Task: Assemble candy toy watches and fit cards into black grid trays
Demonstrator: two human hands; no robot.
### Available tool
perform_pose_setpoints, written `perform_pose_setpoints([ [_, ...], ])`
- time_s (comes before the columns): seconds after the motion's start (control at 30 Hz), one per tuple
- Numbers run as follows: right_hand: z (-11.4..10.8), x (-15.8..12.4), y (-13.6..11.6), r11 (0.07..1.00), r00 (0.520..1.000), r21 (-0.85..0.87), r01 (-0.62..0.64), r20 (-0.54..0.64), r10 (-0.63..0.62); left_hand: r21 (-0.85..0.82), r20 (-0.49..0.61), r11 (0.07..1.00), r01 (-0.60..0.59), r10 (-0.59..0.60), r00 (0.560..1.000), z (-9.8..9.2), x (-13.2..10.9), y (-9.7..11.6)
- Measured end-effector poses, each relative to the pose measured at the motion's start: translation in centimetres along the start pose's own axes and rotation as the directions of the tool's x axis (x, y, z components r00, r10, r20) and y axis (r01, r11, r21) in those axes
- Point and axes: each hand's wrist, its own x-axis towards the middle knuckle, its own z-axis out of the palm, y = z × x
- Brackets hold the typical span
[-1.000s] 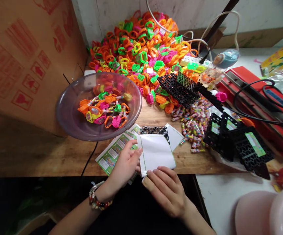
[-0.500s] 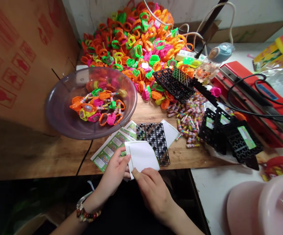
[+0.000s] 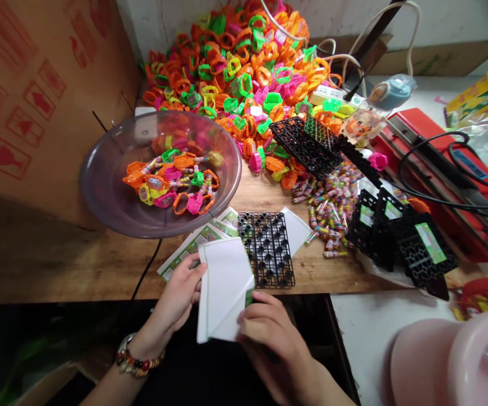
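Note:
A white-backed sticker sheet with a thin green border is held between my two hands, over the front edge of the table. My left hand grips its left edge between thumb and fingers. At the lower right corner my right hand pinches the sheet, and that corner is folded over, showing a bit of green. Just beyond lies a black plastic grid tray with rows of round holders. Green printed sheets lie partly under the held sheet, and a white sheet sticks out beneath the tray.
A purple basin holds several toy watches. Behind it rises a heap of bright toy watches. Small wrapped candies, black grid pieces and a red sealing machine lie right. A cardboard box stands left.
The sheet has moved left and down, and its lower right corner is now folded. My right hand has shifted slightly right and down. The view has swung a little.

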Motion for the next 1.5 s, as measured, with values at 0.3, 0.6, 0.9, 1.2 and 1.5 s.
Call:
perform_pose_setpoints([
  [0.3, -8.2, 5.5, 7.4, 0.875, 0.935, 0.381, -0.299, -0.066, 0.348, 0.990, -0.117, 0.126, 0.055, 0.562, 0.819, -3.5, 2.3, 0.7],
  [0.6, -5.6, 12.3, 16.8, 0.946, 0.703, 0.057, -0.320, 0.683, 0.197, 0.771, 0.626, -0.474, -0.424, 0.685, 0.372, 4.5, 0.3, -1.2],
  [0.9, -4.3, 11.5, 18.5, 0.983, 0.756, 0.038, -0.181, 0.645, 0.115, 0.736, 0.671, -0.442, -0.513, 0.575, 0.468, 7.2, 2.4, -2.7],
  [1.2, -1.9, 10.8, 13.1, 0.869, 0.810, -0.491, -0.063, 0.483, 0.332, 0.819, 0.574, -0.345, -0.459, 0.469, 0.671, 7.2, 3.7, -2.9],
  [1.5, 1.1, 2.4, 10.8, 0.746, 0.886, -0.581, -0.327, 0.087, 0.456, 0.808, 0.589, -0.330, -0.488, 0.437, 0.680, 7.1, 4.4, -2.7],
])
